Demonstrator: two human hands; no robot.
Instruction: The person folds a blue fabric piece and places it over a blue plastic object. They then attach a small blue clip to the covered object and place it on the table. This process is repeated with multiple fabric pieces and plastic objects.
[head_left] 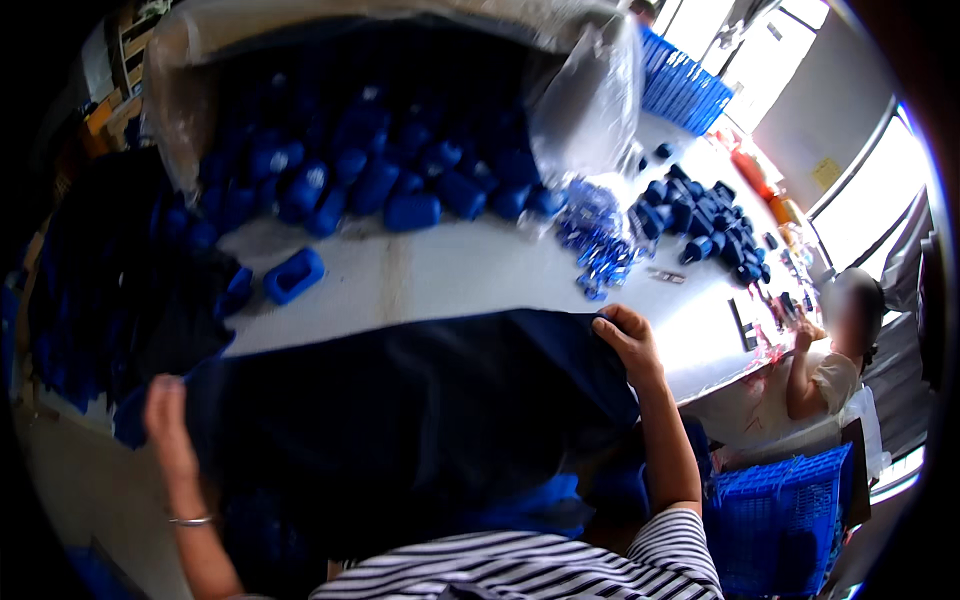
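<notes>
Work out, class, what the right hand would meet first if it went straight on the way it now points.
Beyond the edge of the dark sheet it holds, the right hand would probably meet the pile of shiny blue pieces on the pale table, though depth is unclear from this single view.

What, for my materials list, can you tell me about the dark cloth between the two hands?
The dark cloth is a broad, nearly black navy sheet, softly creased, apparently fabric. It is spread wide, its upper edge seen against the white table. The right hand pinches its upper right corner; the left hand is at its left end, too blurred to show the grip. Its lower part is lost in shadow.
</notes>
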